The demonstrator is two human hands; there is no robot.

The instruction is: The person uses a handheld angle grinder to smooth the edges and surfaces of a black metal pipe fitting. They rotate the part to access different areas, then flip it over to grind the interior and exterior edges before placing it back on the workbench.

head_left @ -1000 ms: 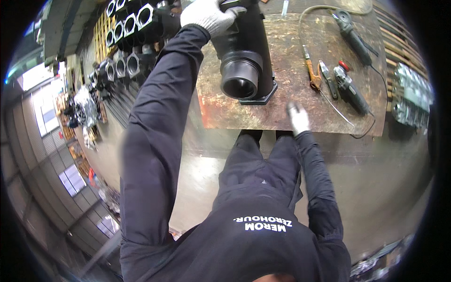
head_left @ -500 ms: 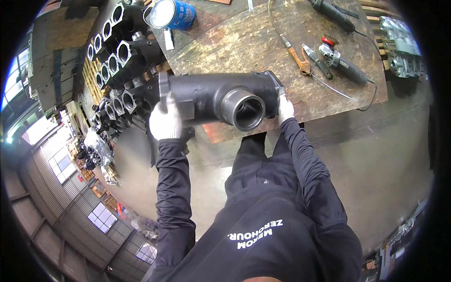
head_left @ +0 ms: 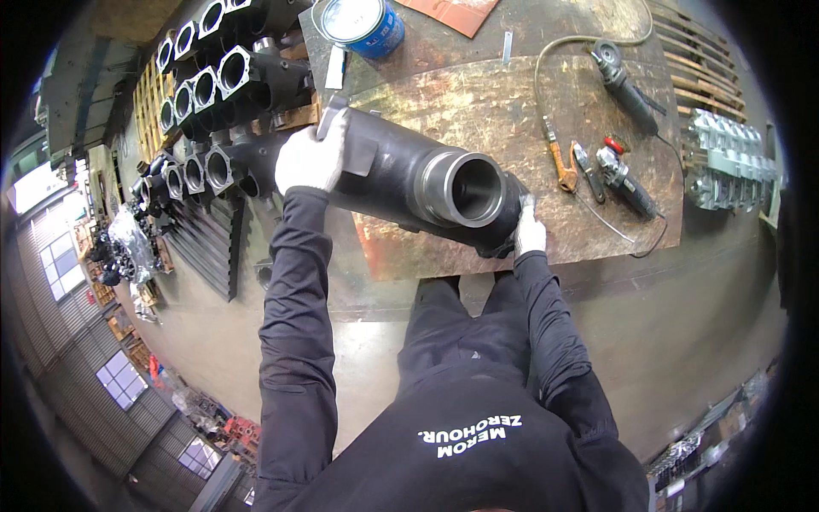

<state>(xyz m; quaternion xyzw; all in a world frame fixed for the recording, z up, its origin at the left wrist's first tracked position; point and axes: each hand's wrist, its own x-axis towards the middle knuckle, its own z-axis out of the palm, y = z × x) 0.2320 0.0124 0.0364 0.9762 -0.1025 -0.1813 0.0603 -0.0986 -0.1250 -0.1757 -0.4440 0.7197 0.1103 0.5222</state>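
Note:
Between my hands is a black cast metal pipe fitting (head_left: 384,162) with flanged ends. A bare-metal round branch opening (head_left: 465,189) on its side faces me. My left hand (head_left: 312,158), in a white glove, is closed round the flange at the left end. That end sits higher in the picture, so the pipe slopes down to the right. At the lower right end, my gloved right hand (head_left: 530,226) grips the other flange, its fingers partly hidden. The fitting is over the near left part of a worn wooden tabletop (head_left: 461,94).
Angle grinders (head_left: 627,183) and an orange-handled torch-like tool with a hose (head_left: 563,166) lie at the right. A blue can (head_left: 363,27) stands at the far left corner. Rows of similar black fittings (head_left: 209,85) stand left; silvery castings (head_left: 729,158) sit beyond the right edge.
The pipe fitting has tilted: its left end has gone up and its right end down, toward me. Both hands still hold it. The whole view has shifted too.

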